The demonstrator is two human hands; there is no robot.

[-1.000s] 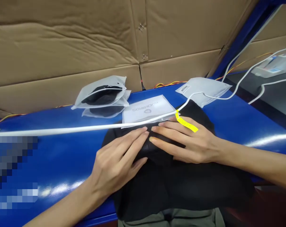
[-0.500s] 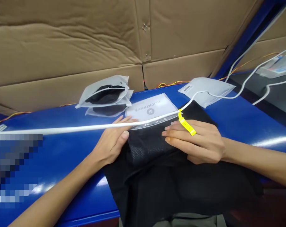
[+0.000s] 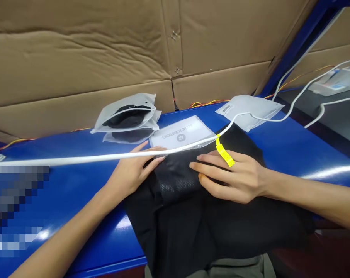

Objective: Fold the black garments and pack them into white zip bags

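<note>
Black fabric (image 3: 180, 216), apparently a garment, lies over the front of the blue table and hangs past its edge. A dotted, shiny band shows near its upper left. My left hand (image 3: 131, 168) rests at the upper left of the fabric, thumb and fingers apart, its fingertips at the lower corner of a frosted plastic bag (image 3: 196, 125) with a printed logo. My right hand (image 3: 235, 173) lies on the fabric, palm down with fingers stretched out. The bag's near edge meets the fabric; the cable partly covers that edge.
A white cable (image 3: 85, 158) with a yellow tag (image 3: 225, 155) crosses in front of me above both hands. Filled frosted bags (image 3: 128, 116) lie stacked at the back left, another bag (image 3: 250, 112) at the back right. A cardboard wall (image 3: 105, 50) stands behind the blue table (image 3: 85, 193).
My right hand has shifted slightly left over the fabric, its fingers spreading more. My left thumb has straightened toward the bag's edge, and more of the bag's near edge is covered.
</note>
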